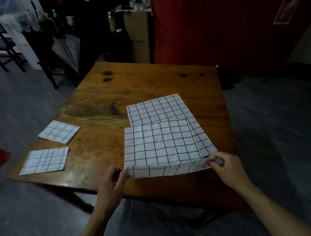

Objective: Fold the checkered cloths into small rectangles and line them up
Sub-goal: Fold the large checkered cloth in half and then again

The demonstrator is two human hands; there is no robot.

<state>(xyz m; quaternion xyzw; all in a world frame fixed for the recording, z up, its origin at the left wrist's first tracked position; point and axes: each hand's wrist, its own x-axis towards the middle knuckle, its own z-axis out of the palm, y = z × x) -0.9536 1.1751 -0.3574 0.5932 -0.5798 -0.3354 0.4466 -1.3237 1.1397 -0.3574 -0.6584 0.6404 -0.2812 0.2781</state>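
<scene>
- Wooden worktop (146,83) carries four checkered cloths by my count: two folded squares (59,131) (45,160), two large ones (159,108) (160,143).
- Left hand (110,183) and right hand (225,166): fingers pinch the nearer large cloth's near corners.

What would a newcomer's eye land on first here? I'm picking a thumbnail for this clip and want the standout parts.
First, the large checkered cloth spread over the near right of the wooden table, its near edge lifted by the left hand and right hand, each pinching a corner. Next, two small folded cloths lying apart at the table's left edge. Behind looms a dark red wall.
</scene>
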